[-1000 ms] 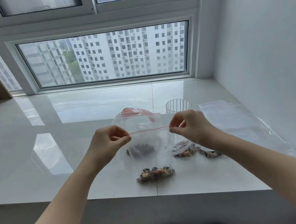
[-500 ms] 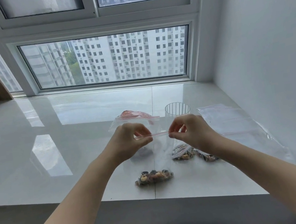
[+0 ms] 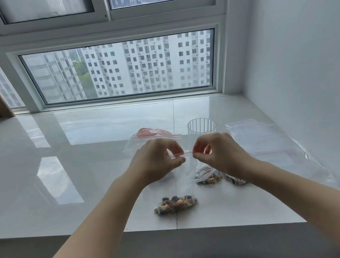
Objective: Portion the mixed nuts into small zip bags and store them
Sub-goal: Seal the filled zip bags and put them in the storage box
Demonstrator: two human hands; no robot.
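A clear zip bag hangs upright above the front of the glossy white sill, its long axis vertical, the red zip line on top running left to right and a clump of mixed nuts bulging in its bottom. The left hand and right hand each pinch that zip line between thumb and curled fingers, close together with a short strip of seal between them. Two more small filled bags lie on the sill partly under the right hand. Behind stand a ribbed clear cup and a larger bag with reddish contents. A stack of flat empty bags lies to the right.
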